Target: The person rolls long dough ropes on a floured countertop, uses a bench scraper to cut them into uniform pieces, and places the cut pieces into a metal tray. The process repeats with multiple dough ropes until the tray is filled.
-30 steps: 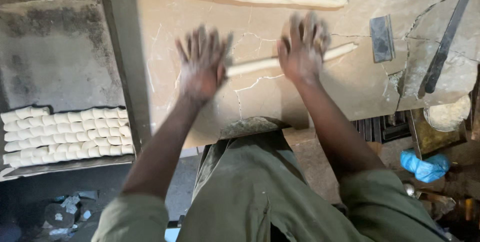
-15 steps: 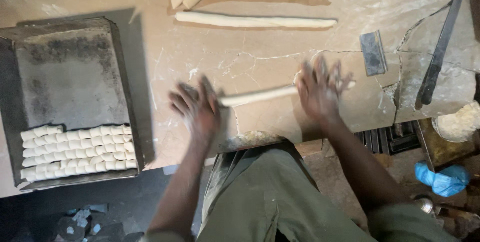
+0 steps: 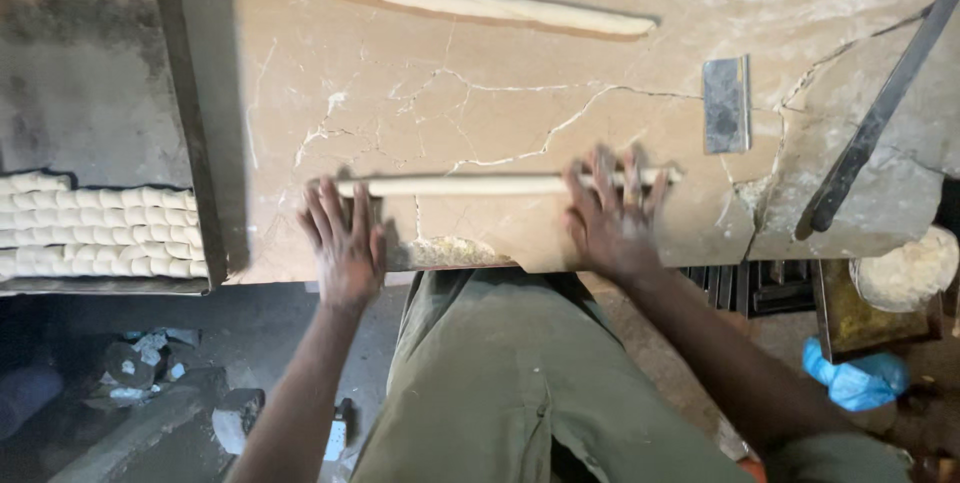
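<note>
A long thin rope of pale dough (image 3: 470,186) lies across the near part of the cracked marble counter (image 3: 480,103). My left hand (image 3: 345,240) rests flat with fingers spread over the rope's left end. My right hand (image 3: 612,215) lies flat, fingers apart, on the rope's right end. Neither hand grips anything. Farther back lies another, thicker dough rope (image 3: 480,5), with more ropes at the top edge.
A dark metal tray (image 3: 190,123) at the left holds rows of small cut dough pieces (image 3: 100,233). A metal scraper (image 3: 726,104) lies right of the rope. A dark bar (image 3: 880,113) leans at the right, a lump of dough (image 3: 908,268) below it, and blue plastic (image 3: 855,378).
Both hands have drawn back toward the counter's near edge and spread farther apart along the rope. The rope is longer, thinner and straighter than a second ago.
</note>
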